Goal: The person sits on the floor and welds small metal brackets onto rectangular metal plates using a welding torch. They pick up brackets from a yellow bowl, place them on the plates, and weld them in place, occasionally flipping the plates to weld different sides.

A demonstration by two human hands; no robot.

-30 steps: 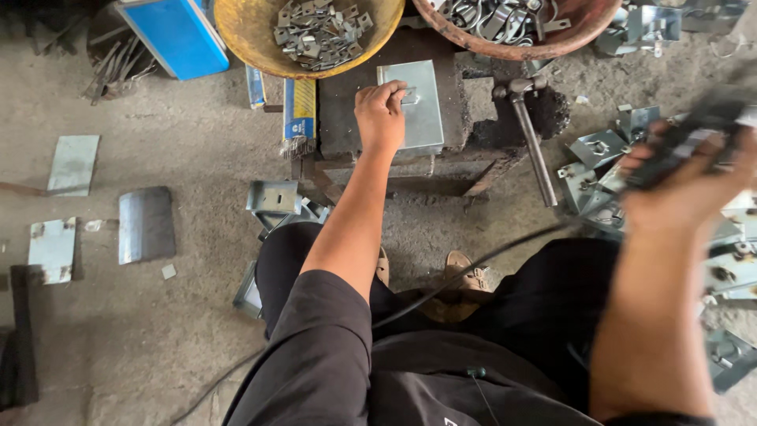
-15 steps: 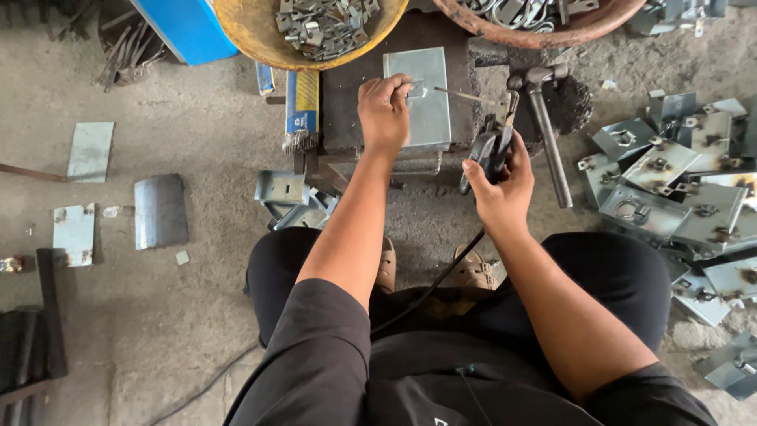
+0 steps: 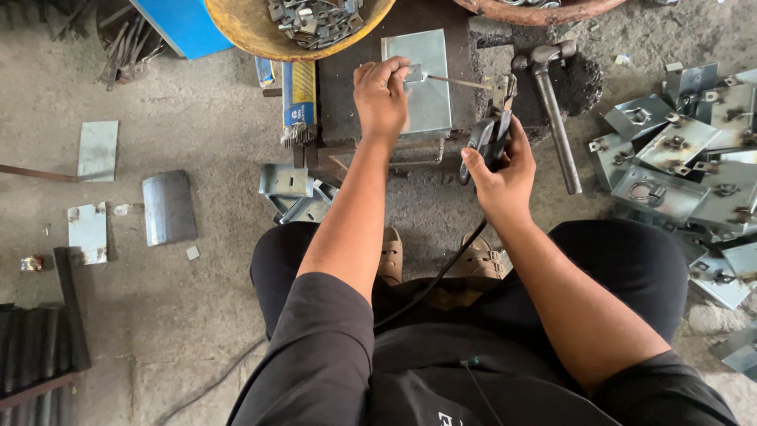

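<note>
A grey metal plate [image 3: 430,99] lies on a dark metal block [image 3: 351,95] in front of me. My left hand [image 3: 381,99] rests on the plate's left part and pinches a small metal clip [image 3: 413,73] against it. My right hand [image 3: 505,170] grips a black welding electrode holder [image 3: 490,134], from which a thin rod [image 3: 457,81] reaches left to the clip. A black cable [image 3: 441,272] runs from the holder down between my knees.
A hammer [image 3: 552,102] lies right of the block. Several finished plates with clips [image 3: 678,158] are heaped at the right. A yellow bowl of clips [image 3: 252,35] and a rusty bowl [image 3: 536,9] stand behind. A box of rods [image 3: 298,99] and loose plates [image 3: 167,207] lie left.
My right hand swung in from the far right with the electrode holder and brought the rod tip to the clip. My left hand stayed on the plate.
</note>
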